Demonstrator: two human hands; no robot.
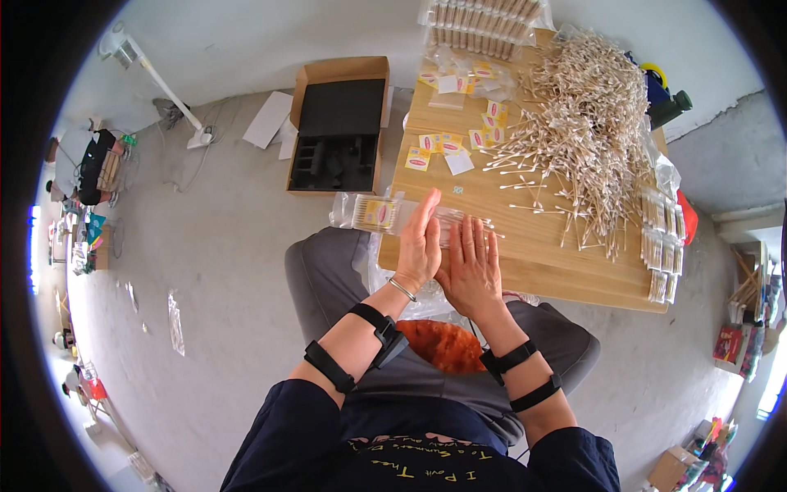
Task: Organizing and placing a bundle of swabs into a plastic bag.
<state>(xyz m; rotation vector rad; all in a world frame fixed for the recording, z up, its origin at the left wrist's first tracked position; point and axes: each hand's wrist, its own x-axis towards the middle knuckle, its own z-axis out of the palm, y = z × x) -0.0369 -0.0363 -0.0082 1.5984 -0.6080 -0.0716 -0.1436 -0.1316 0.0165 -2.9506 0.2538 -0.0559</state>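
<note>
At the near left edge of the table lies a clear plastic bag of cotton swabs [379, 213] with a yellow and white card inside. My left hand [420, 246] stands on its edge across the bag, fingers stretched out and held together. Beside it, my right hand [474, 266] is laid flat with fingers straight, over the right part of the swabs. A few swab tips [490, 224] show past its fingertips. What lies beneath both palms is hidden.
A big heap of loose cotton swabs [590, 123] covers the right of the wooden table [566, 275]. Yellow and white cards [449, 143] lie at its left. Packed swab bags [484, 25] sit at the back, more [662, 238] at the right edge. An open cardboard box [303, 78] stands left.
</note>
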